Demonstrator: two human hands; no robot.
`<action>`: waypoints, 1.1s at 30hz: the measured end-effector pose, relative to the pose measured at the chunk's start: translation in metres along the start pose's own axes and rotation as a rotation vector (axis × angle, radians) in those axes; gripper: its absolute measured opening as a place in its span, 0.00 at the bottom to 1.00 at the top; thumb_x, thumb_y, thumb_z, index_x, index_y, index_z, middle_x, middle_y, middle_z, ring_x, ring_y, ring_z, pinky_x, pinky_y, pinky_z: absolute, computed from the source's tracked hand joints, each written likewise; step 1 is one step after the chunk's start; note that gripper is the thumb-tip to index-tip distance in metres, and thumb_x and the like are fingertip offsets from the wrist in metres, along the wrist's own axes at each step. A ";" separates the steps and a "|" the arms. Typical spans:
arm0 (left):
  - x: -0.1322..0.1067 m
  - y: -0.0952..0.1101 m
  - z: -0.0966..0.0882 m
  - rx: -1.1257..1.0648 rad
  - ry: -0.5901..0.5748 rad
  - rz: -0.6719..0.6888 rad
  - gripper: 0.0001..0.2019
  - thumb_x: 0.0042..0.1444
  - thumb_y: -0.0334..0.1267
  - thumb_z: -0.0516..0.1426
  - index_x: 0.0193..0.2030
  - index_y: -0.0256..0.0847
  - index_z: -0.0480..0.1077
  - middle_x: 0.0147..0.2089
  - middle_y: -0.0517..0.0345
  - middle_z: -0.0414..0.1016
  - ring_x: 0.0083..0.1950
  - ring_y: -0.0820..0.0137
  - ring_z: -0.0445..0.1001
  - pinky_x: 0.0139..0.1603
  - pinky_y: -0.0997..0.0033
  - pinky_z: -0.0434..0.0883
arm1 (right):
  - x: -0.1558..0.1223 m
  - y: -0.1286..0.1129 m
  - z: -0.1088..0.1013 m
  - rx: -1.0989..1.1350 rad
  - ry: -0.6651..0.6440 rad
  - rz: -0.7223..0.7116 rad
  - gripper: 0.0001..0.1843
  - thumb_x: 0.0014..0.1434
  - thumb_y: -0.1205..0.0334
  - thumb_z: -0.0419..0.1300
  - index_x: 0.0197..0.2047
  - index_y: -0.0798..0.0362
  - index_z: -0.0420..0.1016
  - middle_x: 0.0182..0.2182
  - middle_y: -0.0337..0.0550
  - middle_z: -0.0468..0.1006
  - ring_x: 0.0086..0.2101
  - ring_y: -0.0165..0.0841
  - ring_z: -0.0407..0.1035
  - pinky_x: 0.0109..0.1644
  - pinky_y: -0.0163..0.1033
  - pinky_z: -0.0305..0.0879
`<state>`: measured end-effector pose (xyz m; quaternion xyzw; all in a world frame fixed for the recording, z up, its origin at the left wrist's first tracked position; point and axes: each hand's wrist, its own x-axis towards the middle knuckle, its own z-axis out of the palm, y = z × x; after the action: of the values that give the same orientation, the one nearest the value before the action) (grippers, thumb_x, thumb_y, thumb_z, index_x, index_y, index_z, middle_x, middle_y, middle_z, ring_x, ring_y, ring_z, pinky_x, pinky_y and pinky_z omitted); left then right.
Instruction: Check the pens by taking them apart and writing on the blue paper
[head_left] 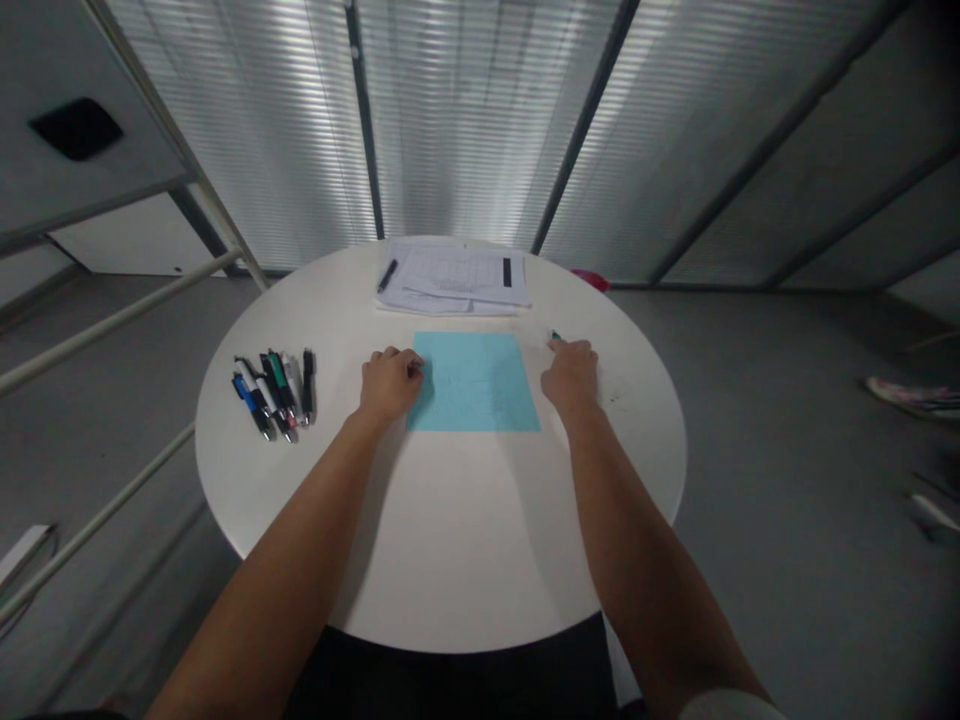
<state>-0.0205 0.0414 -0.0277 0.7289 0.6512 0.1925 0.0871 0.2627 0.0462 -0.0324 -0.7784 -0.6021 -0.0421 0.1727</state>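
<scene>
A light blue sheet of paper (474, 385) lies flat on the round white table (457, 540), with faint marks on it. My left hand (390, 384) rests at its left edge, fingers curled in; whatever they hold, if anything, is hidden. To the right of the sheet, my right hand (573, 374) is on the table with closed fingers. A small dark green object (555, 335) shows just beyond its fingertips; most of it is hidden, so its kind is unclear.
Several pens (274, 395) lie grouped at the table's left. At the back is a stack of printed papers (457, 275) with a black pen (387, 276) on it. Dark specks (615, 399) dot the right side. A white metal rail (120, 325) stands left.
</scene>
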 end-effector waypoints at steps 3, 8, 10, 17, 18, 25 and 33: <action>0.000 -0.002 0.002 -0.011 0.015 0.012 0.14 0.56 0.36 0.52 0.45 0.46 0.76 0.45 0.50 0.75 0.47 0.57 0.69 0.48 0.57 0.66 | -0.002 -0.004 -0.003 0.008 -0.026 0.024 0.26 0.55 0.75 0.50 0.57 0.57 0.70 0.48 0.59 0.66 0.49 0.44 0.59 0.50 0.46 0.56; 0.001 -0.003 0.004 -0.009 0.029 0.019 0.13 0.55 0.36 0.53 0.45 0.46 0.76 0.44 0.50 0.75 0.46 0.57 0.70 0.48 0.57 0.66 | -0.008 -0.014 -0.009 0.025 0.020 0.042 0.24 0.56 0.73 0.50 0.55 0.54 0.72 0.50 0.60 0.66 0.50 0.48 0.59 0.48 0.51 0.57; 0.001 -0.003 0.004 -0.011 0.032 0.016 0.13 0.55 0.36 0.53 0.44 0.46 0.76 0.43 0.51 0.75 0.46 0.57 0.70 0.47 0.57 0.65 | -0.009 -0.020 -0.010 0.047 0.075 0.016 0.23 0.57 0.73 0.50 0.54 0.54 0.72 0.50 0.60 0.67 0.50 0.49 0.59 0.49 0.53 0.56; 0.003 -0.004 0.004 -0.075 0.072 0.030 0.12 0.54 0.35 0.53 0.42 0.44 0.76 0.41 0.50 0.74 0.43 0.61 0.70 0.48 0.61 0.65 | -0.016 -0.047 0.001 0.284 0.022 -0.450 0.22 0.55 0.75 0.50 0.50 0.53 0.75 0.45 0.53 0.73 0.47 0.42 0.64 0.53 0.48 0.60; 0.003 -0.004 0.003 -0.085 0.084 0.027 0.12 0.54 0.34 0.53 0.42 0.43 0.76 0.41 0.50 0.74 0.43 0.62 0.70 0.48 0.61 0.65 | -0.018 -0.050 0.004 0.324 -0.028 -0.501 0.21 0.55 0.75 0.50 0.49 0.53 0.75 0.44 0.51 0.73 0.46 0.40 0.65 0.53 0.47 0.61; -0.002 -0.002 -0.008 -0.012 0.298 -0.162 0.13 0.55 0.35 0.51 0.43 0.44 0.75 0.46 0.48 0.72 0.51 0.55 0.67 0.51 0.55 0.63 | -0.019 -0.053 0.019 0.388 -0.149 -0.558 0.17 0.57 0.73 0.53 0.45 0.52 0.78 0.40 0.47 0.74 0.42 0.37 0.66 0.52 0.45 0.63; -0.007 -0.011 -0.014 0.081 0.537 -0.443 0.21 0.51 0.38 0.54 0.52 0.36 0.69 0.62 0.35 0.58 0.64 0.45 0.54 0.62 0.39 0.50 | -0.017 -0.051 0.018 0.410 -0.167 -0.538 0.16 0.58 0.73 0.54 0.44 0.52 0.78 0.40 0.46 0.74 0.41 0.35 0.67 0.50 0.43 0.63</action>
<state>-0.0372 0.0341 -0.0200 0.4958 0.8005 0.3279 -0.0767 0.2065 0.0471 -0.0429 -0.5416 -0.7937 0.0996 0.2586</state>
